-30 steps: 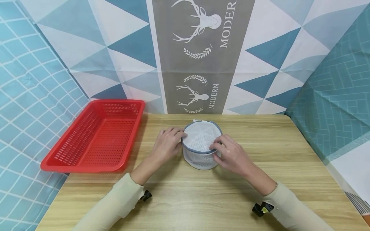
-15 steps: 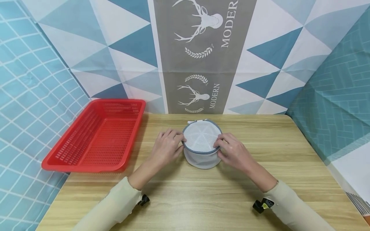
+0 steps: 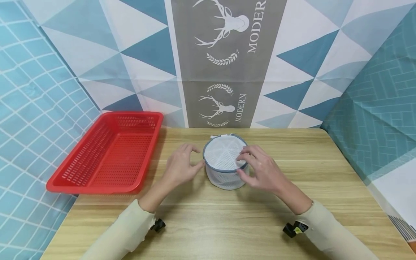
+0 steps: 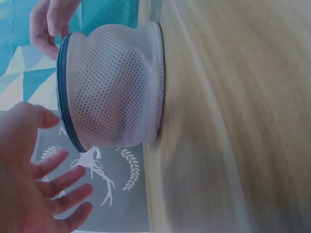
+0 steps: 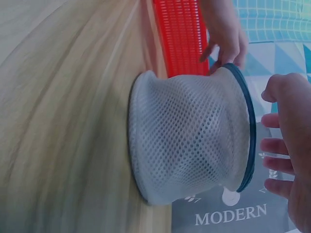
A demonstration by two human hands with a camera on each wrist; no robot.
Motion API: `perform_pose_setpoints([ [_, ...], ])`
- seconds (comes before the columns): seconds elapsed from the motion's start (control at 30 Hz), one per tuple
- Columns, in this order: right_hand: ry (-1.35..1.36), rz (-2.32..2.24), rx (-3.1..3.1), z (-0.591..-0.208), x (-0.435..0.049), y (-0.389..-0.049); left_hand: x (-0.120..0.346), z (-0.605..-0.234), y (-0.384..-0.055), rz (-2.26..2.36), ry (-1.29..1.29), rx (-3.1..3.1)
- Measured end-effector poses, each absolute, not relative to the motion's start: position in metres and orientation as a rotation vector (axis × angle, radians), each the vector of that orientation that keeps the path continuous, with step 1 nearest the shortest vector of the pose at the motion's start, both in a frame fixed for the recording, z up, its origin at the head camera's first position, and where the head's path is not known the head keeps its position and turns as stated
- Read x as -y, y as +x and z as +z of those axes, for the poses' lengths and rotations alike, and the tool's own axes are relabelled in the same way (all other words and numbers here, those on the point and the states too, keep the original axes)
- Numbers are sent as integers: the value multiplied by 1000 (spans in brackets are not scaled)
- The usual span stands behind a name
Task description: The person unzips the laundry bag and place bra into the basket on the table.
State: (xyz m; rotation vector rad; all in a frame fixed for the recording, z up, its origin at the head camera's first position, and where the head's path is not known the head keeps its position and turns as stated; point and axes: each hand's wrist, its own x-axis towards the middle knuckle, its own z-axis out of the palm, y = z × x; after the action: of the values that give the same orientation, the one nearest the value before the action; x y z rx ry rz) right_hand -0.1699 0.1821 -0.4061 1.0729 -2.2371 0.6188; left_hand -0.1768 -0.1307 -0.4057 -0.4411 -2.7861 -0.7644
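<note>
A round white mesh laundry bag [image 3: 226, 155] with blue-grey trim along its top rim stands upright on the wooden table. Its mesh side [image 4: 114, 87] is slightly creased in the left wrist view. My left hand [image 3: 182, 164] is just left of the bag, thumb and fingers spread with a gap to the rim. At the right, my right hand [image 3: 263, 168] hovers by the bag's rim, fingers bent over the edge of the lid. In the right wrist view the right hand's fingers [image 5: 276, 145] are apart from the blue trim [image 5: 249, 128]. Neither hand holds anything.
A red plastic basket [image 3: 143, 180] with perforated sides stands at the table's left. Behind the wooden table [image 3: 208, 224] rises a patterned wall covering [image 3: 214, 72] with deer heads and triangles. Tile-patterned coverings [image 3: 383, 94] flank the sides.
Both hands gripped the bag's rim earlier; now the left hand has let go and moved left, and the right fingers have loosened and spread. The bag shifted slightly and stays upright.
</note>
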Motion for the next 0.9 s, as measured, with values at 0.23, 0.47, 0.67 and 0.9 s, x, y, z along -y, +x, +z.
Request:
perform_pose_setpoints([
  [0.23,1120,605,2235,-404,-173,-170,126,-417,-175,-889,-459,2836],
  [0.47,1150,560,2304,-410,-169,-167,131,-472,-203,-1076,-656,2711],
  [0.67,1176,502,2273,-415,-169,-168,134,-509,-223,-1199,-697,2726],
  [0.9,1197,443,2213,-422,-167,-168,129,-484,-208,-1343,-761,2723],
])
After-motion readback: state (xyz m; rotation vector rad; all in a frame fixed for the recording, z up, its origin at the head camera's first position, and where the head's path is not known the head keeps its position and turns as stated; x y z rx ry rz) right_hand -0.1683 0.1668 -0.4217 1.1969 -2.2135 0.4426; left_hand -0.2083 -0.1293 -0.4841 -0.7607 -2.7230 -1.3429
